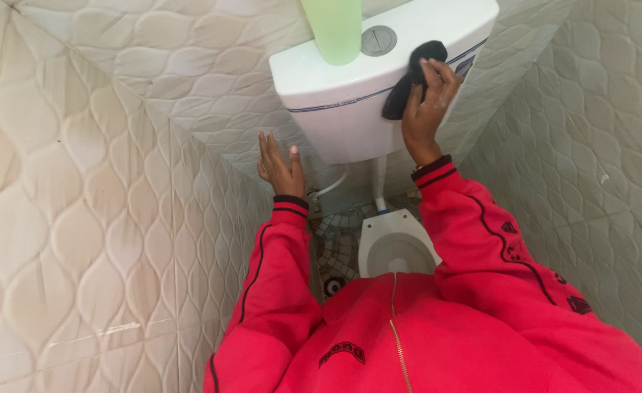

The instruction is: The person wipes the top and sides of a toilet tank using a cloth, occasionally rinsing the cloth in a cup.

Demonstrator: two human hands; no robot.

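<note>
My right hand (426, 109) presses a black cloth (407, 81) against the front upper edge of a white toilet cistern (343, 116). My left hand (280, 169) is open with fingers spread, flat against the tiled wall below and left of the cistern, holding nothing. A pale green bottle (333, 29) stands on the cistern lid beside a round chrome flush button (378, 40). Both arms wear red sleeves with black trim.
A white toilet bowl (395, 244) sits below the cistern, partly hidden by my red jacket. A white pipe (379, 182) runs down from the cistern. Cream patterned tile walls (81, 218) close in on both sides; mosaic floor (339, 247) shows beside the bowl.
</note>
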